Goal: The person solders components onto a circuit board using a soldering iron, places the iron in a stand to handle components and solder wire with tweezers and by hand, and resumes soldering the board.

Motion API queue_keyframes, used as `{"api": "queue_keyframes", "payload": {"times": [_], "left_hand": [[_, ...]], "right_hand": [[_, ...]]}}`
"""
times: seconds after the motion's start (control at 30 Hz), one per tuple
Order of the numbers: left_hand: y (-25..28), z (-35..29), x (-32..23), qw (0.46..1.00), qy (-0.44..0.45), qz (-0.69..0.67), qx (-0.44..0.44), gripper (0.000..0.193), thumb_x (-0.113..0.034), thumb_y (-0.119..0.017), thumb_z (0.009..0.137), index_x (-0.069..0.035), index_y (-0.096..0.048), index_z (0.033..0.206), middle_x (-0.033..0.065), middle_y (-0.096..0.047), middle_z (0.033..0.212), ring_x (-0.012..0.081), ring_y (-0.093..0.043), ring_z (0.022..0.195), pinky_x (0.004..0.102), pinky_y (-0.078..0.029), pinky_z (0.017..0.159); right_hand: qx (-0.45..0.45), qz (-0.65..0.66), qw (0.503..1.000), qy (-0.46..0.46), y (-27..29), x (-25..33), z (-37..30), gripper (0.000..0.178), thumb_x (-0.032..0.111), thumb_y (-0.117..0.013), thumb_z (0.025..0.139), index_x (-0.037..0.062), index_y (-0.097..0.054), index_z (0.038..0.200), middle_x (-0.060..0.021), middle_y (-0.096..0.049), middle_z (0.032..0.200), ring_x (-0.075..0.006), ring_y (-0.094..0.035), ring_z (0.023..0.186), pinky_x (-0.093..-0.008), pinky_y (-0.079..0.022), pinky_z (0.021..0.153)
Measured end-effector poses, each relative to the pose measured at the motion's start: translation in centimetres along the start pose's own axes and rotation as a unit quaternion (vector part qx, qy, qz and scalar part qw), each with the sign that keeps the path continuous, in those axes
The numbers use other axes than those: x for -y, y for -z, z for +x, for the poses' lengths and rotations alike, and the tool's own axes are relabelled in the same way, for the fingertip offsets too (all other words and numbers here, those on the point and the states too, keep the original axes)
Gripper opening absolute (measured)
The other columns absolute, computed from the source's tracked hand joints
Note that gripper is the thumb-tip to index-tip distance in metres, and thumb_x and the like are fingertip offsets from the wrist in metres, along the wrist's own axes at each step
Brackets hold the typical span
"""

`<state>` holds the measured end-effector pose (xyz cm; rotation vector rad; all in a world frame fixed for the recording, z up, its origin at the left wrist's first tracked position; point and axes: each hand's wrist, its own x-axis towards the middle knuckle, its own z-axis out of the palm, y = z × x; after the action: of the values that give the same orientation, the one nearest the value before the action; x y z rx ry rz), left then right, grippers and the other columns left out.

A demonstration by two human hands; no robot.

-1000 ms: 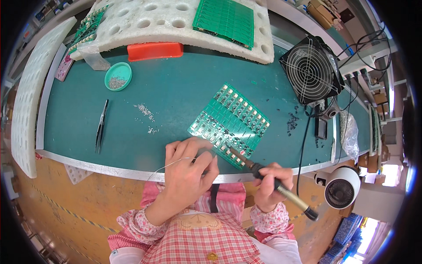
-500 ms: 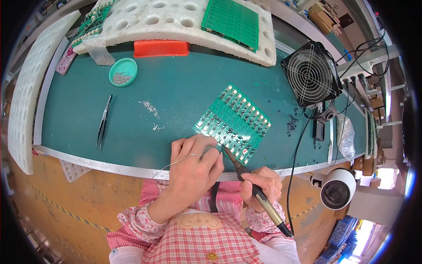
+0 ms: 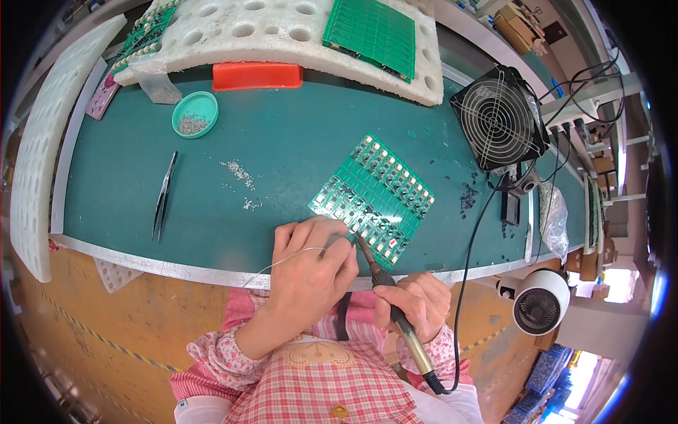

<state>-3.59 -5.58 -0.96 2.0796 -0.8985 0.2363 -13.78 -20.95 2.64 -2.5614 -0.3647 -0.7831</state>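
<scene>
A green panel of circuit boards [image 3: 381, 187] lies tilted on the bench mat, with rows of small parts along it. My left hand [image 3: 307, 272] is at its near left edge, fingers bent and pinched together. A thin solder wire [image 3: 263, 273] runs over the back of this hand into the fingers, which partly hide it. My right hand [image 3: 418, 300] grips a soldering iron [image 3: 422, 355] like a pen. The iron's tip points at the near row of parts, close to my left fingertips; whether it touches cannot be made out.
Tweezers [image 3: 164, 198], loose tiny parts [image 3: 240, 174] and a round green dish [image 3: 205, 104] of them lie to the left. Across the back are a red tray [image 3: 258, 76] and white foam [image 3: 272, 42] bearing another panel [image 3: 374, 35]. A square fan [image 3: 496, 119] stands right, beside the iron's cord [image 3: 472, 254].
The soldering iron has swung more upright, its rear end and cord shifting left. My right hand moved slightly left with it, while my left hand stays almost in place.
</scene>
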Motion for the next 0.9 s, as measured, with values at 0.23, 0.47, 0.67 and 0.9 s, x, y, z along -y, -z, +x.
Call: {"api": "queue_keyframes", "payload": {"times": [0.23, 0.47, 0.67, 0.9], "left_hand": [[0.0, 0.0, 0.0, 1.0, -0.005, 0.004, -0.004, 0.018, -0.007, -0.072, 0.074, -0.007, -0.054, 0.072, 0.0041, -0.063, 0.101, 0.0239, -0.061, 0.094, 0.0394, -0.04, 0.081], [0.1, -0.1, 0.0, 1.0, -0.008, 0.001, -0.005, 0.017, -0.007, -0.072, 0.075, -0.007, -0.055, 0.072, 0.004, -0.063, 0.101, 0.024, -0.061, 0.093, 0.0393, -0.04, 0.081], [0.2, 0.0, 0.1, 1.0, -0.01, -0.007, -0.003, 0.015, -0.007, -0.071, 0.075, -0.006, -0.056, 0.074, 0.004, -0.064, 0.101, 0.024, -0.061, 0.093, 0.039, -0.04, 0.081], [0.1, 0.1, -0.1, 1.0, -0.013, 0.0, -0.002, 0.014, -0.007, -0.07, 0.076, -0.006, -0.056, 0.074, 0.004, -0.065, 0.098, 0.0241, -0.061, 0.093, 0.0387, -0.039, 0.081]], "right_hand": [[-0.008, -0.011, 1.0, 0.012, -0.1, -0.1, -0.3, 0.026, 0.008, -0.076, 0.074, 0.006, -0.068, 0.098, 0.0016, -0.05, 0.061, -0.0139, -0.049, 0.051, -0.028, -0.041, 0.048], [-0.015, 0.003, 1.0, 0.024, -0.2, -0.4, -0.4, 0.027, 0.008, -0.077, 0.073, 0.0047, -0.068, 0.098, 0.0009, -0.052, 0.063, -0.0139, -0.051, 0.051, -0.0278, -0.041, 0.047], [-0.028, 0.075, 0.997, -0.021, 0.0, -0.5, -0.5, 0.025, 0.0, -0.075, 0.071, 0.0039, -0.067, 0.094, -0.0006, -0.055, 0.061, -0.0153, -0.052, 0.05, -0.0286, -0.042, 0.047], [-0.244, 0.293, 0.843, -0.378, -0.4, -1.0, 0.1, 0.009, 0.006, -0.06, 0.094, 0.0015, -0.054, 0.089, -0.0087, -0.064, 0.078, -0.0094, -0.05, 0.044, -0.023, -0.039, 0.04]]}}
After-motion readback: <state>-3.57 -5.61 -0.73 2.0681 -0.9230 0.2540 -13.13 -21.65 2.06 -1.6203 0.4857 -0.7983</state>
